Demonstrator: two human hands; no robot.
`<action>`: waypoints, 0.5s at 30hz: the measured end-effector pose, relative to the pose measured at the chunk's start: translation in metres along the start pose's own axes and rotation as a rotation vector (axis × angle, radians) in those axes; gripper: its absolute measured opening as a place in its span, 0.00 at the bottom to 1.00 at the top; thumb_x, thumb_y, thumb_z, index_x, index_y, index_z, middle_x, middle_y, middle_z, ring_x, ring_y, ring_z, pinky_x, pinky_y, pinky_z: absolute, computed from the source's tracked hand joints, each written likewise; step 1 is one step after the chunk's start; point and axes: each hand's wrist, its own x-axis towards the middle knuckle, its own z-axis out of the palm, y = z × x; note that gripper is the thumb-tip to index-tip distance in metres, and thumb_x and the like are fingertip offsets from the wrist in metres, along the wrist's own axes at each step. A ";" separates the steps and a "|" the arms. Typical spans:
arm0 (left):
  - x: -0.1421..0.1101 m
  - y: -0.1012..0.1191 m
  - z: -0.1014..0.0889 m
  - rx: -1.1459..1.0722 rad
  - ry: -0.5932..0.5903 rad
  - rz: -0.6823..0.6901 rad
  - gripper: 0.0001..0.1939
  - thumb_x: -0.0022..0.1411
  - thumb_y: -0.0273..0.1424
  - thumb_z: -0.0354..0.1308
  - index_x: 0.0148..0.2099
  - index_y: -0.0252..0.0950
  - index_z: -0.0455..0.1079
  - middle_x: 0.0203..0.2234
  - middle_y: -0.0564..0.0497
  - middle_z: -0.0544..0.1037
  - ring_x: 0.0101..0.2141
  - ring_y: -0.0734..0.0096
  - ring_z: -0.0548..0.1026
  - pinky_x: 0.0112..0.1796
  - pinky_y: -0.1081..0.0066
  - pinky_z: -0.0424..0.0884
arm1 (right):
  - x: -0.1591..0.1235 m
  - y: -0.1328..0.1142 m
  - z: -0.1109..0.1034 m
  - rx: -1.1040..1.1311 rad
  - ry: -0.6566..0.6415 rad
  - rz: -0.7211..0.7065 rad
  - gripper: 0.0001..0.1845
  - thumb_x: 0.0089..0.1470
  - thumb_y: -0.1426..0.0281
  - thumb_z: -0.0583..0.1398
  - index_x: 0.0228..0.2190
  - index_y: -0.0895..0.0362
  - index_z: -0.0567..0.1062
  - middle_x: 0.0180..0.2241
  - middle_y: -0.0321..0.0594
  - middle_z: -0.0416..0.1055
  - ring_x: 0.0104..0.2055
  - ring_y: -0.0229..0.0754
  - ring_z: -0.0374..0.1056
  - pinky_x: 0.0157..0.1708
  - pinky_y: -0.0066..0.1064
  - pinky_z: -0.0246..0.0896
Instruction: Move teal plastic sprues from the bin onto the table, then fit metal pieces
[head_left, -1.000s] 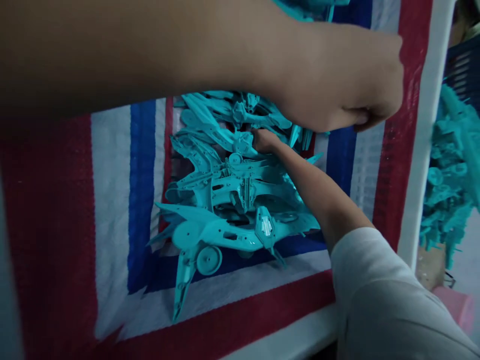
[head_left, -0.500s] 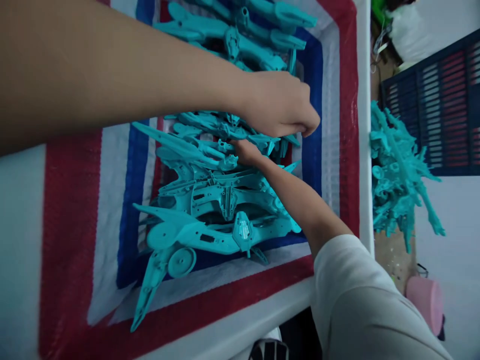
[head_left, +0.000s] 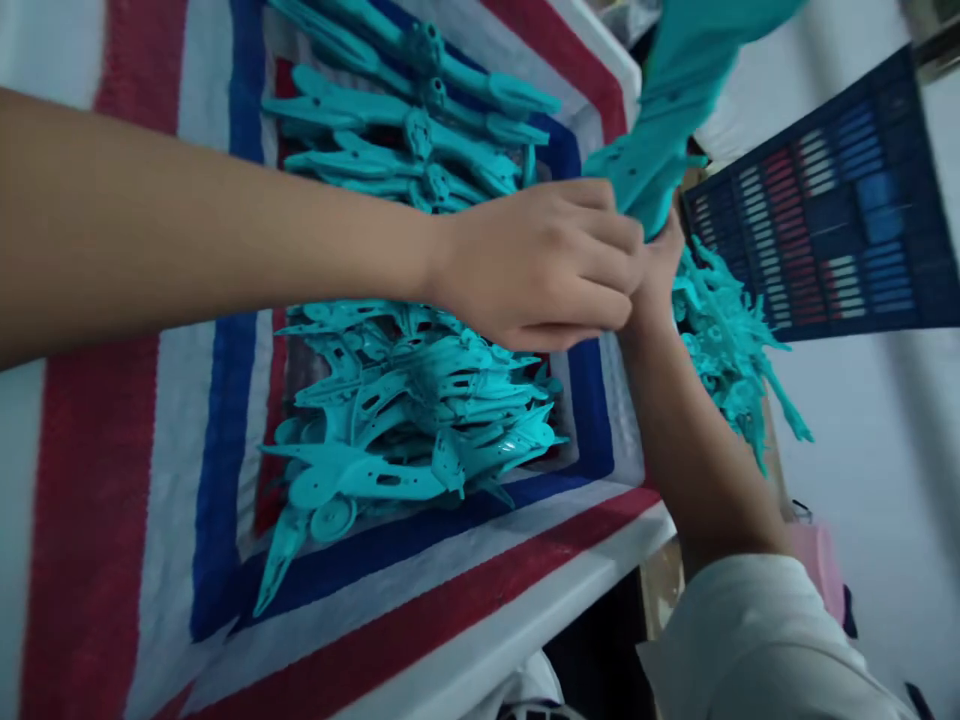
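Left hand (head_left: 540, 265) and right hand (head_left: 658, 275), fingers closed on a turquoise plastic part (head_left: 660, 150), above stacked matching parts (head_left: 409, 420) in a striped-tarp-lined bin (head_left: 225, 400).

The single head-worn camera looks forward and steeply down, tilted sideways, from close above a striped bin (head_left: 540, 590), which fills most of the frame.

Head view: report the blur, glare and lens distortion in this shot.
Head view: the raised teal plastic part above the left hand and right hand looks slightly soft; small glints of glare sit on the pile of teal parts; the wide lens tilts and bows the striped woven sheet; the light looks dim and bluish.
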 end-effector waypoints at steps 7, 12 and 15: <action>-0.006 0.003 0.014 -0.576 0.124 -0.592 0.52 0.66 0.63 0.72 0.78 0.37 0.64 0.76 0.32 0.70 0.71 0.35 0.74 0.69 0.46 0.76 | -0.043 -0.036 -0.067 0.301 0.139 0.135 0.34 0.56 0.43 0.73 0.55 0.51 0.81 0.63 0.51 0.86 0.69 0.65 0.82 0.62 0.61 0.87; -0.016 0.027 0.042 -1.045 -0.328 -0.640 0.40 0.73 0.65 0.66 0.72 0.41 0.76 0.65 0.42 0.86 0.65 0.39 0.83 0.64 0.47 0.83 | -0.074 -0.023 -0.023 0.250 0.143 0.179 0.51 0.63 0.24 0.62 0.68 0.48 0.79 0.52 0.49 0.88 0.65 0.63 0.85 0.62 0.62 0.87; -0.024 0.027 0.057 -0.927 -0.186 -0.749 0.41 0.75 0.67 0.62 0.76 0.46 0.74 0.73 0.48 0.82 0.71 0.37 0.77 0.74 0.41 0.75 | -0.080 -0.020 0.000 0.187 0.131 0.184 0.50 0.76 0.29 0.43 0.76 0.48 0.72 0.57 0.51 0.87 0.67 0.59 0.83 0.65 0.58 0.85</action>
